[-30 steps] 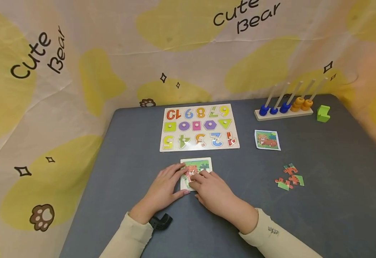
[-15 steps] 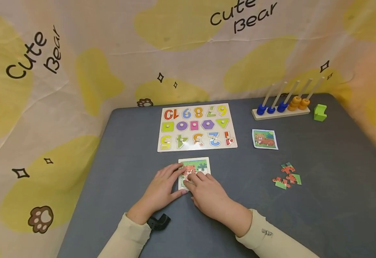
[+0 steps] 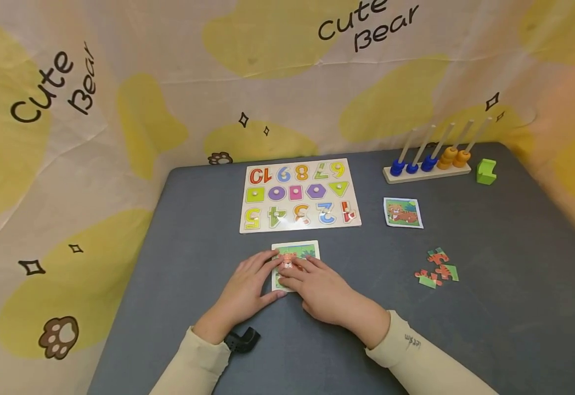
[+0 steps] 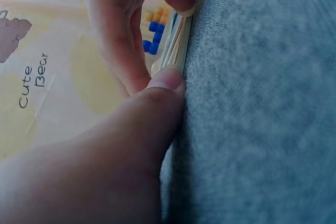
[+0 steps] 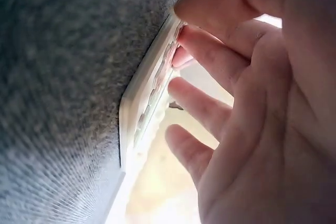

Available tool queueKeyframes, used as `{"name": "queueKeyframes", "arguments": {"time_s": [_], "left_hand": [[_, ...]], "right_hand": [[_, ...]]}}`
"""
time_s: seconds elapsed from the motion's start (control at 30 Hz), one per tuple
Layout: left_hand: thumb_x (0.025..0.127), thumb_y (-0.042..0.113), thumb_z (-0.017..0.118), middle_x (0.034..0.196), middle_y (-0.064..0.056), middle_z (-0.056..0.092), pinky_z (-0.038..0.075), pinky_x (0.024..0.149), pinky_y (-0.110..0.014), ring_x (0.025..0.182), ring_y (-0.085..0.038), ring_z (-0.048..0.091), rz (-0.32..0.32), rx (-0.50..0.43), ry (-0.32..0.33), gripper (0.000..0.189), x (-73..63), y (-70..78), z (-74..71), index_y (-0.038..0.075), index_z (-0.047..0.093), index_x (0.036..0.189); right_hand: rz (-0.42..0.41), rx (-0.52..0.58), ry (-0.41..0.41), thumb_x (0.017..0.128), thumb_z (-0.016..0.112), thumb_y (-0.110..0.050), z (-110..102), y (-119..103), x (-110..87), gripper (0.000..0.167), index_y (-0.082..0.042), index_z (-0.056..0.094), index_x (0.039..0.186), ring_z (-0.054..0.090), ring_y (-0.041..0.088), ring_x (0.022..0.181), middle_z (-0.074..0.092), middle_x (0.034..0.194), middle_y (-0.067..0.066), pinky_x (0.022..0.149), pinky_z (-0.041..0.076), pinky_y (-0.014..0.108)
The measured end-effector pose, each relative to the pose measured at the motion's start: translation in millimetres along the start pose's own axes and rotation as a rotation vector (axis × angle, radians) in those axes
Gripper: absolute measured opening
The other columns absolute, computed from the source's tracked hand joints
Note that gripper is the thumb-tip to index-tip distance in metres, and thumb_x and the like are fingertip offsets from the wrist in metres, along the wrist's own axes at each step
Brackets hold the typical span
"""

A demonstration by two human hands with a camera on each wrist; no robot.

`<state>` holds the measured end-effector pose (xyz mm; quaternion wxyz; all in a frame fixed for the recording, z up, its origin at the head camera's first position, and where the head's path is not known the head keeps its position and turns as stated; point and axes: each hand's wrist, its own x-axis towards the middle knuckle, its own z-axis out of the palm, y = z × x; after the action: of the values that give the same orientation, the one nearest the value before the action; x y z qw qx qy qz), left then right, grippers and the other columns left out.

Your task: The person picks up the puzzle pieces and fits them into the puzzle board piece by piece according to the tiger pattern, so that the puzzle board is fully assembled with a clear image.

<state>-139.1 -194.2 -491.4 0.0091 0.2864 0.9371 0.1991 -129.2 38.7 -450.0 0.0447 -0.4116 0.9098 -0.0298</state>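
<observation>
Tiger jigsaw (image 3: 287,258) lies flat on tabletop (image 3: 191,219), under fingers. Left hand (image 3: 243,282) grips its edges between thumb and fingers; right hand (image 3: 329,292) touches its face, fingers apart. Probably best: brace frame, press evenly. Loose jigsaw pieces (image 3: 447,271) lie right of fingers.

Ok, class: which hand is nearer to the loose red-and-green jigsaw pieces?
Right. The right hand is partly over the small square puzzle board, left of the loose red-and-green jigsaw pieces; the left hand is farther off, at the board's left edge.
</observation>
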Motion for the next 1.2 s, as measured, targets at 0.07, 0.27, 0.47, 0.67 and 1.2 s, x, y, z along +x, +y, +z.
{"name": "queueKeyframes", "arguments": {"time_s": [0.07, 0.27, 0.47, 0.67, 1.2], "left_hand": [[0.093, 0.045, 0.080, 0.161, -0.010, 0.042, 0.032, 0.118, -0.055, 0.146, -0.033, 0.041, 0.002, -0.001, -0.001, 0.078, 0.6, 0.3, 0.3, 0.010, 0.050, 0.155], [0.093, 0.043, 0.081, 0.160, -0.010, 0.044, 0.032, 0.118, -0.056, 0.146, -0.033, 0.041, 0.003, -0.010, 0.012, 0.077, -0.6, -0.3, 1.6, 0.009, 0.051, 0.155], [0.092, 0.044, 0.081, 0.161, -0.010, 0.043, 0.034, 0.116, -0.056, 0.145, -0.033, 0.042, 0.003, -0.005, 0.022, 0.078, -3.8, -0.8, 2.9, 0.011, 0.051, 0.156], [0.094, 0.047, 0.078, 0.165, -0.008, 0.035, 0.032, 0.118, -0.054, 0.149, -0.031, 0.037, -0.015, -0.028, -0.011, 0.079, -3.5, -0.1, 2.4, 0.014, 0.047, 0.159], [0.094, 0.044, 0.079, 0.166, -0.007, 0.034, 0.034, 0.116, -0.054, 0.148, -0.030, 0.037, 0.022, -0.028, 0.002, 0.076, -2.2, 0.5, -1.0, 0.018, 0.048, 0.159]], "right_hand": [[0.011, -0.044, 0.024, 0.096, 0.075, -0.017, 1, -2, -0.6, 0.053, -0.023, 0.063, 0.147, 0.040, 0.025, 0.149, 0.053, 0.156, -0.002, 0.122, 0.030, 0.048], [0.041, -0.209, 0.030, 0.106, 0.063, -0.022, 5, -16, -4.9, 0.044, -0.024, 0.060, 0.150, 0.042, 0.023, 0.148, 0.052, 0.156, -0.001, 0.122, 0.031, 0.043], [0.104, -0.073, 0.050, 0.097, 0.077, -0.027, -2, -10, -32.5, 0.055, -0.018, 0.060, 0.149, 0.037, 0.029, 0.152, 0.047, 0.161, 0.002, 0.121, 0.031, 0.048], [0.373, 0.038, 0.206, 0.083, 0.088, -0.017, -23, 42, -101.8, 0.033, -0.011, 0.078, 0.113, 0.064, 0.032, 0.115, 0.072, 0.119, 0.006, 0.094, 0.051, 0.054], [0.603, 0.194, 0.263, 0.073, 0.094, -0.002, -12, 105, -181.0, 0.031, -0.008, 0.082, 0.101, 0.064, 0.042, 0.095, 0.073, 0.106, 0.016, 0.080, 0.052, 0.061]]}}
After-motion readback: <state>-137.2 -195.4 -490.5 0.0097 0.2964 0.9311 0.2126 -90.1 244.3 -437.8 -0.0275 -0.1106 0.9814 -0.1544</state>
